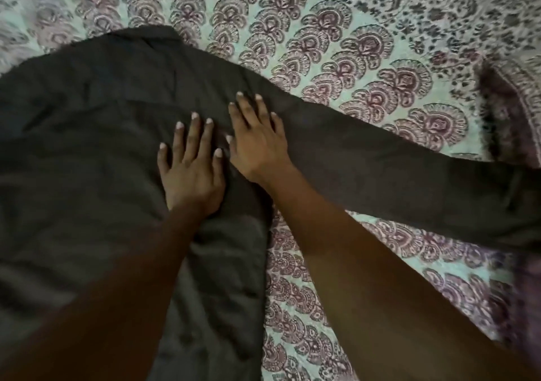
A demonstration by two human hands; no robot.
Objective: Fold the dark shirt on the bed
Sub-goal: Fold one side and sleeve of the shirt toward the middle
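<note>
The dark shirt (87,146) lies spread flat on the bed, filling the left half of the view, collar toward the far side. One long sleeve (395,169) stretches out to the right edge. My left hand (191,164) rests palm down on the shirt's body, fingers spread. Just to its right, my right hand (257,140) lies flat with fingers apart near the armpit where the sleeve joins. Neither hand grips the cloth.
The bed (336,44) is covered by a pale green sheet with a purple paisley print. A fold or hump of the same patterned cloth (515,108) rises at the right edge.
</note>
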